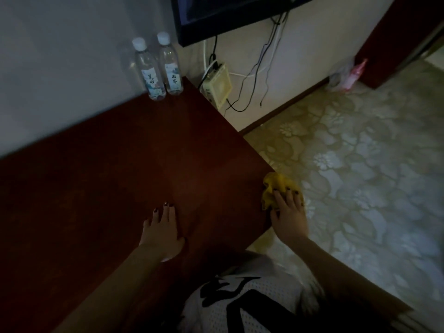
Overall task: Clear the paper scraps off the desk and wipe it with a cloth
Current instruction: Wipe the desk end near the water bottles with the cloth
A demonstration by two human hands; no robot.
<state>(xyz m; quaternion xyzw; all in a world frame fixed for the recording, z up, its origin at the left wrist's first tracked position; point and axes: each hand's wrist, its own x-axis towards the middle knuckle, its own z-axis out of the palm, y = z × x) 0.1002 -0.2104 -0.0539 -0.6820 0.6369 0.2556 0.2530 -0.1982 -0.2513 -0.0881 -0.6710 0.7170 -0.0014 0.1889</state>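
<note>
A dark red-brown wooden desk [125,169] fills the left and middle of the head view. My left hand [162,233] lies flat on its top near the front edge, fingers straight. A crumpled yellow cloth [272,186] sits at the desk's right corner, hanging partly past the edge. My right hand [289,215] rests on top of the cloth, with its fingers spread over it. No paper scraps show on the desk top.
Two clear water bottles [158,68] with white caps stand at the desk's far corner against the wall. A cream power box [217,86] with cables hangs beside it under a dark screen [228,15]. Patterned floor [360,164] lies to the right, and a pink-and-clear bag [348,73] sits by the wall.
</note>
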